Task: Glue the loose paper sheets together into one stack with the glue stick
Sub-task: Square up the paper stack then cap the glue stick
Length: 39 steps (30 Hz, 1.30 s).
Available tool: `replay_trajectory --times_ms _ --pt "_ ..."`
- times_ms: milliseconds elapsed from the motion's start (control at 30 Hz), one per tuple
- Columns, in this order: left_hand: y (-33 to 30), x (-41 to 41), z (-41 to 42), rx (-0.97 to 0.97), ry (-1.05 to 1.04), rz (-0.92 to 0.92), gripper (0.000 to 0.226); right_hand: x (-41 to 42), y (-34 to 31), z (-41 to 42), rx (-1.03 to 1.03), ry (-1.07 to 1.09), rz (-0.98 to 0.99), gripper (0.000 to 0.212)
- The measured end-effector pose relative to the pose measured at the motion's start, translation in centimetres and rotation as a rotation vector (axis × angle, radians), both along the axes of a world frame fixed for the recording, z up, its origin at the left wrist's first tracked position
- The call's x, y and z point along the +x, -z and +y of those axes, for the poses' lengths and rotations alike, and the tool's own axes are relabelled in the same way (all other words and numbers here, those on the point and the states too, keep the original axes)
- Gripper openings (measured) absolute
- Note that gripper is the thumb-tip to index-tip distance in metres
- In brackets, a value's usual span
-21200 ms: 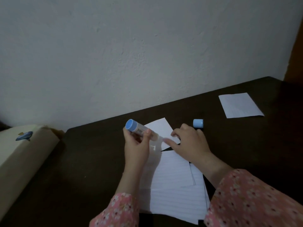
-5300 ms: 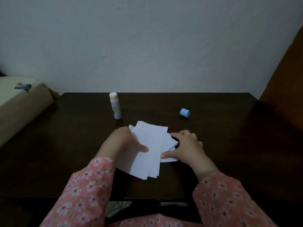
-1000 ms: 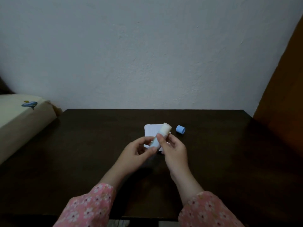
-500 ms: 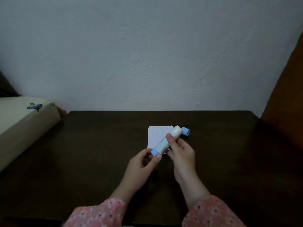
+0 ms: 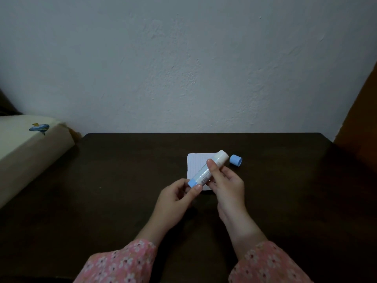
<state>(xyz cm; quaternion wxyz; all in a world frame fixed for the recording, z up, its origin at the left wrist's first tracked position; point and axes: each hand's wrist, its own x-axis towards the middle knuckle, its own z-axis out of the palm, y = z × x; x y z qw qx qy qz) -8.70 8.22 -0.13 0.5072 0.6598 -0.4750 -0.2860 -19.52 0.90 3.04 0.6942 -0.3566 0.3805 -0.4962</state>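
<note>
Currently a cream bed (image 5: 22,152) is seen at far left, beside the dark surface (image 5: 102,201). The left hand (image 5: 175,201) is held above the surface, its fingers (image 5: 196,188) curled round the blue base of the glue stick (image 5: 208,170), thumb and forefinger pinching it. The stick is tilted, base low at left, open white tip high at right. The right hand (image 5: 226,184) is wrapped round the barrel, thumb laid on top. Behind the hands the paper stack (image 5: 196,164) is lying flat on the surface, partly hidden by stick and fingers; its edges look squared, so the sheets are judged already joined, though that cannot be confirmed. The cap (image 5: 236,160) is lying on its side just right of the stack, apart from it, open end facing away to the right.

Capping or retracting is judged the step in hand. Risks: if the base is twisted the wrong way, glue would be pushed out and smeared on the fingers or onto the stack top. The cap, being round and on its side, could be knocked and rolled off toward the right edge when it is reached for. If the bare tip is dipped while the right hand lets go, the stack or surface could be marked. A stick left uncapped would dry out.
</note>
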Motion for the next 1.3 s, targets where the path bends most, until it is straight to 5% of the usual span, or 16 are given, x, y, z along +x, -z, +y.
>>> replay_trajectory --times_ms 333,633,900,1067,1300 --pt "-0.4 -0.2 -0.8 0.122 0.075 0.170 0.057 0.1 0.4 -0.2 0.045 -0.003 -0.029 0.010" --pt "0.3 0.4 -1.1 -0.032 0.027 0.054 0.039 -0.4 0.4 -0.3 0.052 0.001 -0.086 0.006" --pt "-0.9 -0.5 -1.5 0.066 0.035 0.254 0.060 0.0 0.5 -0.4 0.024 -0.038 -0.123 0.013" --pt "-0.4 -0.2 -1.7 -0.043 0.049 0.303 0.039 -0.2 0.5 -0.7 0.032 -0.016 -0.132 0.008" --pt "-0.5 0.2 -1.6 -0.022 0.076 0.315 0.039 -0.5 0.5 -0.8 0.030 -0.031 -0.132 0.005"
